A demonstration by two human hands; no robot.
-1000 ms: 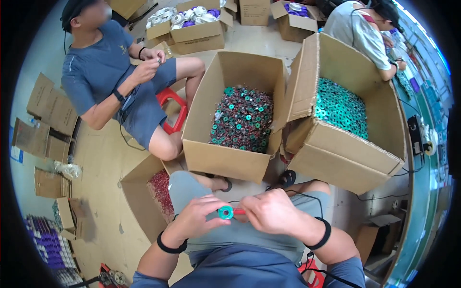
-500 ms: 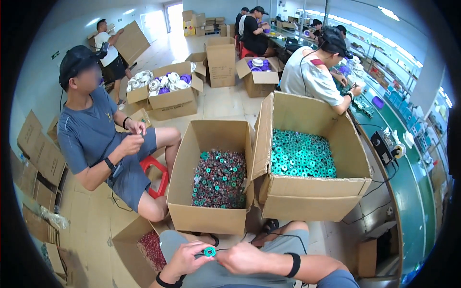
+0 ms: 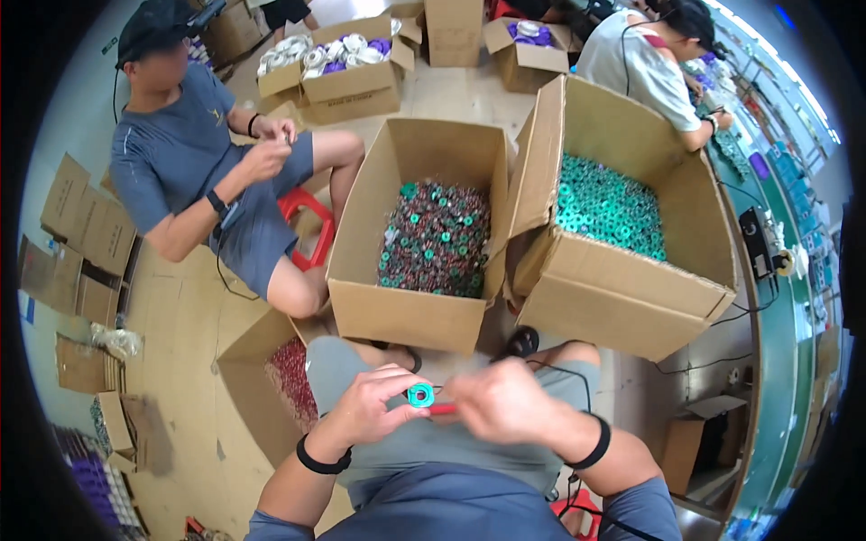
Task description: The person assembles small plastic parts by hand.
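Observation:
My left hand (image 3: 368, 406) pinches a small green ring-shaped part (image 3: 420, 395) between thumb and fingertips, its round hole facing up. Close beside it, over my lap, my right hand (image 3: 505, 401) is curled closed and smeared by motion. A short red strip (image 3: 441, 408) shows between the two hands; whether the right fingers grip it cannot be made out. Beyond my knees, a cardboard box (image 3: 406, 311) holds dark reddish bits mixed with green rings. To its right, a larger cardboard box (image 3: 622, 298) is filled with similar green rings.
At left, a person in grey (image 3: 185, 135) sits on a red stool (image 3: 311, 236), handling something small. A box of red pieces (image 3: 248, 379) stands by my left leg. Another person (image 3: 631, 59) works at the green bench (image 3: 789, 361). Boxes with white and purple parts (image 3: 352, 95) stand farther back.
My view has tipped downward, so the boxes sit higher in the picture. The green ring stays in my left hand. My right hand has moved and blurred, and a red strip now shows.

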